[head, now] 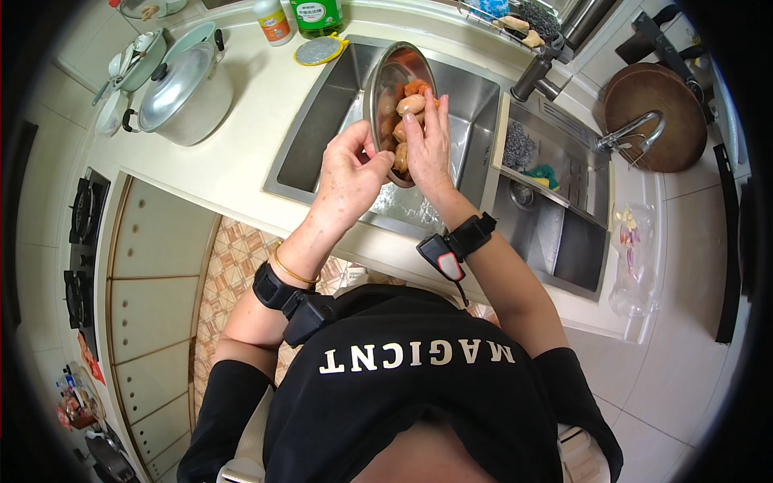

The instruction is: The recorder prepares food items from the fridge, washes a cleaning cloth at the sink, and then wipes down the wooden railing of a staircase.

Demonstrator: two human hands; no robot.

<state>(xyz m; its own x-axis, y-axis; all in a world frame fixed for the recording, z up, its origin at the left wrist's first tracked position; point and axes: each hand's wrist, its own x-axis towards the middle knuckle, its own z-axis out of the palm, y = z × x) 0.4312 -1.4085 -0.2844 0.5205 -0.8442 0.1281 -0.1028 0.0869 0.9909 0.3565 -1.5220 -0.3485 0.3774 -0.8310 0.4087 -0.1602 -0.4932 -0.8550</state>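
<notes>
Over the large basin of the steel sink [302,136], a round metal bowl [370,102] is held steeply tilted. My left hand [356,163] grips its near left rim with thumb and fingers. Inside are several brown, rounded food pieces [410,105], which look like potatoes or sausages, and some orange pieces [416,87]. My right hand [430,142] lies with extended fingers against the food at the bowl's right side. Water wets the basin floor beneath. What the fingertips behind the rim do is hidden.
A lidded metal pot [187,96] stands on the left counter. Behind the sink are a green detergent bottle [317,18], a white bottle [273,23] and a round scouring pad [319,51]. Right are a faucet [537,75], a steel drain tray [558,145] and a plastic tray with garlic [634,259].
</notes>
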